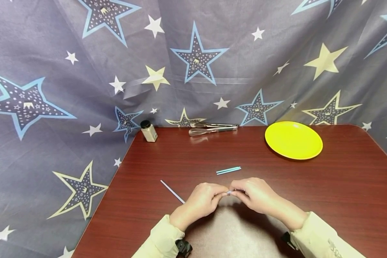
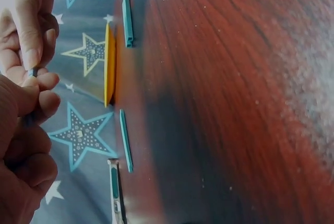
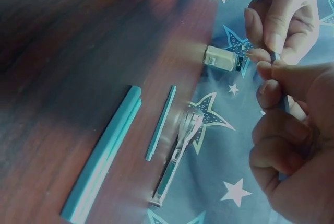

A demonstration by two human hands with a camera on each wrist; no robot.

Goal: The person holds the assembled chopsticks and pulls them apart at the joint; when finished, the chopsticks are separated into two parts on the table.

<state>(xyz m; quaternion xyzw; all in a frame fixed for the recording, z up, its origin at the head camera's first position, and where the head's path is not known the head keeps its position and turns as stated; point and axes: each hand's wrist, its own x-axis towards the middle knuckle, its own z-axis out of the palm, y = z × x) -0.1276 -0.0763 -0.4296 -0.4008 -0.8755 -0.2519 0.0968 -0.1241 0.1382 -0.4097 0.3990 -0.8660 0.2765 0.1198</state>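
Both hands meet above the table's near middle, fingertips close together. My left hand (image 1: pixel 200 200) pinches one part of a thin bluish stick (image 3: pixel 275 56) between thumb and fingers. Close beside it, my right hand (image 1: pixel 259 197) pinches the same stick, with part of it running down among the curled fingers in the right wrist view. Fingers hide most of it, so its full length cannot be told. Just beyond the hands lie two thin teal sticks (image 1: pixel 228 170), side by side. A thin lavender stick (image 1: pixel 172 191) lies left of my left hand, partly covered by it.
A yellow plate (image 1: pixel 293 140) sits at the back right of the reddish-brown table (image 1: pixel 338 179). Metal tongs (image 1: pixel 213 129) lie along the back edge. A small jar with a black lid (image 1: pixel 149 131) stands at the back left, before a star-patterned cloth (image 1: pixel 167 96).
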